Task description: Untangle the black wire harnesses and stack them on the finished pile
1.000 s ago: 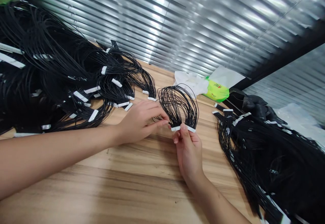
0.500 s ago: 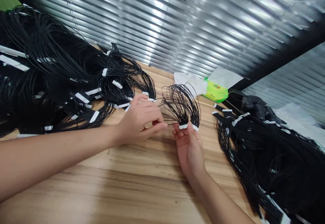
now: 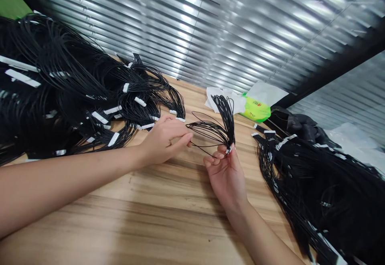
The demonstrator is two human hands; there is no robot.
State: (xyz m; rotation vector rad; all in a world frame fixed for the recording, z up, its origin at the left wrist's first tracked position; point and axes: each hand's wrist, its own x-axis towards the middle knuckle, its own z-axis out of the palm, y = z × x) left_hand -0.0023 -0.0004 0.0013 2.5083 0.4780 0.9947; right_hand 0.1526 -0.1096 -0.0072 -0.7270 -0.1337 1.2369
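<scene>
2 wire heaps (image 3: 75, 92) (image 3: 325, 185) on table (image 3: 168, 217), wire bundle (image 3: 227, 116) between, tissue pack (image 3: 255, 109) beyond, wall (image 3: 168, 24) behind

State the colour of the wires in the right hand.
The wires in the right hand are black, seen in the head view, the only one.

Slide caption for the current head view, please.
Right hand gripping a black wire bundle, left hand holding its strands, over a wooden table between two wire piles.

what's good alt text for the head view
A person's right hand holds a black wire bundle while the left hand pinches some of its wires above a wooden table; one cable pile lies left, another pile right.
</scene>
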